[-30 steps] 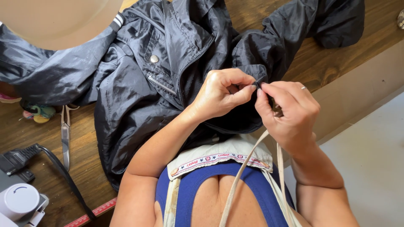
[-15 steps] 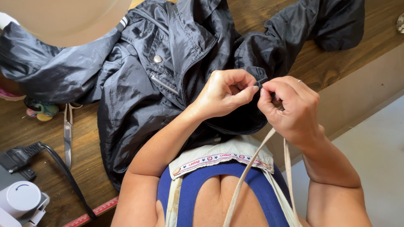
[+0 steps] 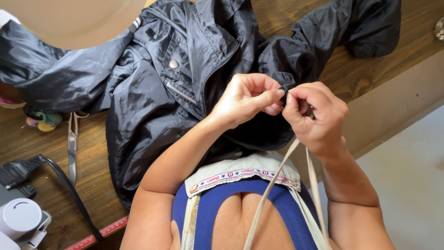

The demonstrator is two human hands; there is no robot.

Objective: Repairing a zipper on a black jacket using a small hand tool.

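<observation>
Both hands meet over the near edge of the wooden desk [image 3: 370, 69]. The left hand [image 3: 247, 99] and right hand [image 3: 317, 115] are curled closed, fingertips pinching one small fold of the black jacket [image 3: 185, 83], which lies spread across the desk. Scissors [image 3: 72, 143] lie beside the jacket toward the left edge, near a black cable [image 3: 64, 185].
</observation>
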